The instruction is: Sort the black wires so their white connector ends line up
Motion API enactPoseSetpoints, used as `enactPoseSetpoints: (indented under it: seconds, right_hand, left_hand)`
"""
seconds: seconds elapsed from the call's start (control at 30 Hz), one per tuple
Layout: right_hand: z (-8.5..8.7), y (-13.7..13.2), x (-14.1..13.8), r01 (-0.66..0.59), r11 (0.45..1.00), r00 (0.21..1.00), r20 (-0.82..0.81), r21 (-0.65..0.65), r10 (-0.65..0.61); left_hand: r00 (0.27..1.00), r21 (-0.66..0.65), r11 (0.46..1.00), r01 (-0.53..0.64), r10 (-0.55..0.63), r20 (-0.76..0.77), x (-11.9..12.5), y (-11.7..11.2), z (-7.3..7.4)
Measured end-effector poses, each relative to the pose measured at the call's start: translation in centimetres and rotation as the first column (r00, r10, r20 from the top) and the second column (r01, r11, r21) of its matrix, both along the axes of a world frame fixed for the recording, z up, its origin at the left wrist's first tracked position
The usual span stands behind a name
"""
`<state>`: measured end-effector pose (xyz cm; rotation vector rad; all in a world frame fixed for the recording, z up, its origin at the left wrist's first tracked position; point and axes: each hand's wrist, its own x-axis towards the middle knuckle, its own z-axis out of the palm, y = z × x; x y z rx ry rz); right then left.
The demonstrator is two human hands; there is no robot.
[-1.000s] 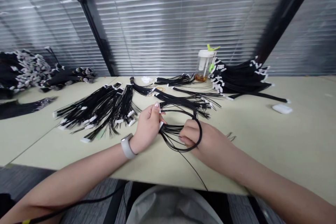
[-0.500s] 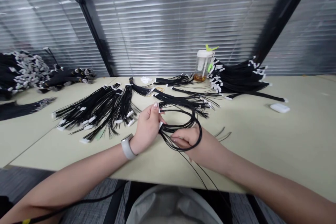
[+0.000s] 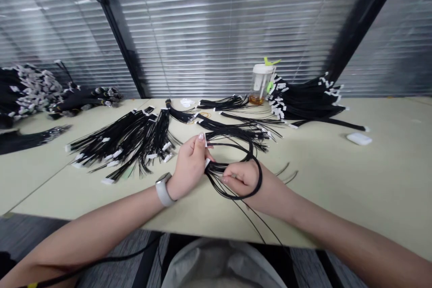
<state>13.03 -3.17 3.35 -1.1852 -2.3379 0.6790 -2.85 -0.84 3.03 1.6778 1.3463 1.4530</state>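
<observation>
A black wire harness (image 3: 236, 146) curves in a loop between my two hands, above the table. My left hand (image 3: 190, 162) is closed on its left end, thumb on top, where a white connector (image 3: 207, 162) shows by the fingers. My right hand (image 3: 249, 176) reaches through the loop, so that some wires pass over its back. Its thumb and fingertips pinch thin black wires of the same harness. Several loose wire ends hang from the loop toward the table's front edge, and others stick out right of my right hand.
Black wire bundles with white connectors (image 3: 124, 144) lie left of my hands, with more behind them (image 3: 236, 128). A larger stack (image 3: 307, 99) sits back right, beside a lidded cup (image 3: 262, 82). A small white case (image 3: 359, 139) lies on the table (image 3: 351, 189). Heaped harnesses (image 3: 37, 92) fill the far left.
The loop has spread a little and its lower right side has dropped slightly over my right hand. My right fingers have curled a bit more. My left hand has barely moved.
</observation>
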Motion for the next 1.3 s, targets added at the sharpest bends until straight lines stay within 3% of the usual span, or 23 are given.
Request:
enactPoseSetpoints:
  seconds: [0.27,0.57,0.83,1.0,1.13,1.17,1.23,1.3]
  right_hand:
    - [0.3,-0.4,0.0,-0.022,0.992,0.999,0.044,0.128,0.016]
    - [-0.5,0.2,-0.5,-0.133,0.989,0.989,-0.051,0.066,0.136]
    - [0.1,0.0,-0.1,-0.025,1.000,0.999,-0.034,0.012,0.025]
    - [1.0,-0.7,0.1,0.038,0.987,0.983,0.173,0.157,-0.066]
    - [2.0,-0.5,2.1,0.147,0.924,0.903,0.334,0.353,-0.271]
    - [2.4,-0.3,2.8,0.197,0.889,0.901,0.281,0.414,-0.330]
    - [3.1,0.1,4.1,0.347,0.781,0.907,0.025,0.520,-0.420]
    - [3.6,0.1,4.9,0.459,0.715,0.888,-0.257,0.527,-0.380]
  left_hand:
    - [1.000,0.080,0.997,0.007,-0.006,-0.017,-0.2,-0.1,-0.2]
    - [1.000,0.095,0.995,0.024,-0.024,-0.005,0.0,-0.6,-0.1]
    - [1.000,0.051,0.998,0.025,-0.025,0.001,0.0,-0.5,0.0]
    - [1.000,0.029,0.999,0.026,-0.026,-0.010,-0.2,-0.3,0.1]
    - [1.000,0.001,1.000,-0.003,0.003,0.019,-0.6,0.2,-0.1]
    - [0.999,-0.006,1.000,-0.014,0.015,0.042,-0.8,0.4,-0.2]
    - [0.995,-0.025,0.999,-0.028,0.030,0.097,-1.1,0.9,-0.4]
    - [0.991,-0.054,0.998,-0.026,0.032,0.128,-1.2,1.2,-0.6]
